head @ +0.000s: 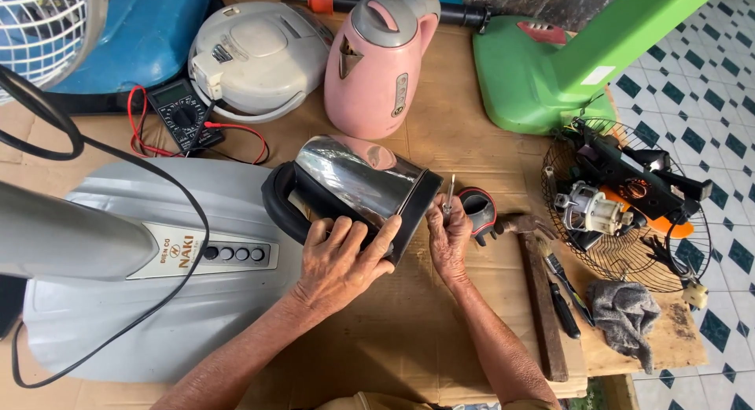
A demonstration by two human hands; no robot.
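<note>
A steel kettle (358,182) lies on its side near the middle of the cardboard-covered worktop (464,142), its black base turned toward the right edge and its black handle toward the left. The left hand (340,262) is closed over the kettle's body and lower rim, pressing it down. The right hand (448,235) grips a thin screwdriver (449,196), held upright just beside the kettle's base.

Whether anything is inside the kettle cannot be seen. Behind it, toward the back edge, a pink kettle (381,64) stands upright with its lid shut, next to a white rice cooker (255,56), also closed. At the right edge a wire fan guard (621,253) holds a fan motor (594,209) and loose parts.
</note>
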